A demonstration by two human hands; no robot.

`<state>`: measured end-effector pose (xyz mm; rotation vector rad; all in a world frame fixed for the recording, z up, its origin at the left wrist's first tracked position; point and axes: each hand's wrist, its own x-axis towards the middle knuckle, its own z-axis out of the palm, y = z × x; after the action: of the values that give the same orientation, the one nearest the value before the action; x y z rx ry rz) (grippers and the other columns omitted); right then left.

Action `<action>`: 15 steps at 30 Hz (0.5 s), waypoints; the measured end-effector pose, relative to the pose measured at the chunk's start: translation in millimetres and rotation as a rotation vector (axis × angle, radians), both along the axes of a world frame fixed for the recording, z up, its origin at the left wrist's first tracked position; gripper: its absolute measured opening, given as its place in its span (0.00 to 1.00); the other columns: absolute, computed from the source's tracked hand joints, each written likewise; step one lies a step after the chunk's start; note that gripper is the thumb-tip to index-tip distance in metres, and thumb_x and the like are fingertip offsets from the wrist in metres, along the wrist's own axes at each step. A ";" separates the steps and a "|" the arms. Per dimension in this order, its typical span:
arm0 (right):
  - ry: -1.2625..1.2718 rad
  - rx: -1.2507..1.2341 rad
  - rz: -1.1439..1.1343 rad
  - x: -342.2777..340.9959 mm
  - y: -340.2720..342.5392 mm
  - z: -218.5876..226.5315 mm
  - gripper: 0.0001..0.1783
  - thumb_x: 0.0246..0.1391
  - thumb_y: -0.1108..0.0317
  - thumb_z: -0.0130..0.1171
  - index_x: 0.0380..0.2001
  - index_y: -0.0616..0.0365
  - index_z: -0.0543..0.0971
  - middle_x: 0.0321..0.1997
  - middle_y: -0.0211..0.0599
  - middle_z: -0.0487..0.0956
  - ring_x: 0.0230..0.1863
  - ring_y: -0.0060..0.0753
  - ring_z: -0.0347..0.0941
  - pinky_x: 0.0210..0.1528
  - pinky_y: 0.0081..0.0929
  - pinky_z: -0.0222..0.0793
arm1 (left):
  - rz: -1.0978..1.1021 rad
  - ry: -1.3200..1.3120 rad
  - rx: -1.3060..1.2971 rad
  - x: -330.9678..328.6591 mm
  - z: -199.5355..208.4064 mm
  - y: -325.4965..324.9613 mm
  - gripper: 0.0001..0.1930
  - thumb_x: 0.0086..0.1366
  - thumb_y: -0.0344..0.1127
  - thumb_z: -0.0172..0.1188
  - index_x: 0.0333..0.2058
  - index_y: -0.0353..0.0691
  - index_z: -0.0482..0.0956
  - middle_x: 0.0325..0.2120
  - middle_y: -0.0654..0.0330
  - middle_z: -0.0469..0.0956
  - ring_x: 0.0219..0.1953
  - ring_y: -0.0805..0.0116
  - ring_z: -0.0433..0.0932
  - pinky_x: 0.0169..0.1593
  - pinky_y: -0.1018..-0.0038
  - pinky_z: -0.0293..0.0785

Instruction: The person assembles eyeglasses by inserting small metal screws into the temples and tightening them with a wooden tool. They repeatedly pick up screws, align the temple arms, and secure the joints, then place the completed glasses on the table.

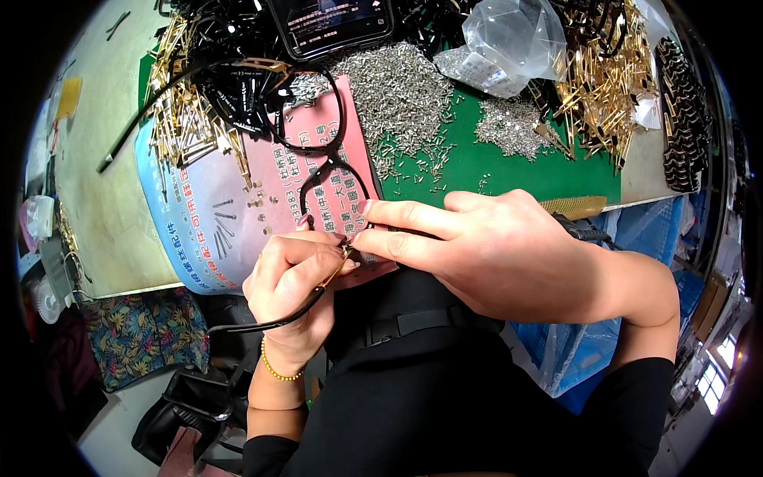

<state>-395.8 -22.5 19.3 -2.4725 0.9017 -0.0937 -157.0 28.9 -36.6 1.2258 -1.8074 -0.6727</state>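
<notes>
- We see the black eyeglass frame [322, 151] lying on the pink printed sheet [274, 171], its near hinge between both hands.
- Our left hand [290, 290] is closed on a black temple arm [274, 320] just below the sheet.
- Our right hand [485, 250] pinches the frame's hinge, fingertips [367, 237] together.
- A heap of small silver screws [401, 99] lies right of the sheet.

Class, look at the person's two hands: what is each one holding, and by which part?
Left hand grips the black temple arm near its gold hinge end. Right hand pinches the black eyeglass frame at its hinge corner. Any screw between the fingers cannot be told.
</notes>
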 end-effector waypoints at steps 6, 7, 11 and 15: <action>0.028 0.044 0.005 0.9 -1.9 2.8 0.32 0.45 0.73 0.64 0.57 0.43 0.78 0.63 0.26 0.77 0.27 0.26 0.77 0.23 0.23 0.72 | -0.007 -0.070 0.027 2.5 1.3 4.5 0.14 0.53 0.11 0.65 0.36 0.35 0.80 0.30 0.55 0.80 0.37 0.58 0.84 0.51 0.59 0.81; 0.041 0.048 0.009 1.0 -1.7 2.6 0.31 0.45 0.73 0.64 0.57 0.44 0.78 0.62 0.26 0.77 0.27 0.27 0.77 0.23 0.23 0.72 | 0.027 0.039 0.098 3.0 -1.3 5.9 0.14 0.53 0.12 0.66 0.36 0.35 0.79 0.31 0.55 0.80 0.36 0.58 0.84 0.51 0.59 0.81; 0.010 0.081 0.027 -0.1 -6.0 3.6 0.31 0.46 0.73 0.64 0.57 0.45 0.78 0.61 0.27 0.77 0.28 0.28 0.77 0.24 0.24 0.73 | -0.100 -0.140 -0.089 2.8 1.8 2.0 0.17 0.53 0.12 0.68 0.38 0.36 0.77 0.34 0.56 0.76 0.34 0.64 0.82 0.47 0.60 0.82; 0.049 0.016 0.129 0.8 -18.7 5.5 0.28 0.49 0.71 0.63 0.57 0.46 0.79 0.58 0.26 0.79 0.27 0.27 0.77 0.23 0.23 0.74 | -0.038 0.040 0.022 3.7 -1.6 -0.7 0.18 0.52 0.12 0.70 0.38 0.38 0.77 0.38 0.58 0.66 0.35 0.64 0.82 0.42 0.67 0.83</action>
<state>-395.0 -41.2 24.8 -2.5200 0.7577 0.0185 -153.3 28.1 -38.2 1.1867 -1.7984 -0.7362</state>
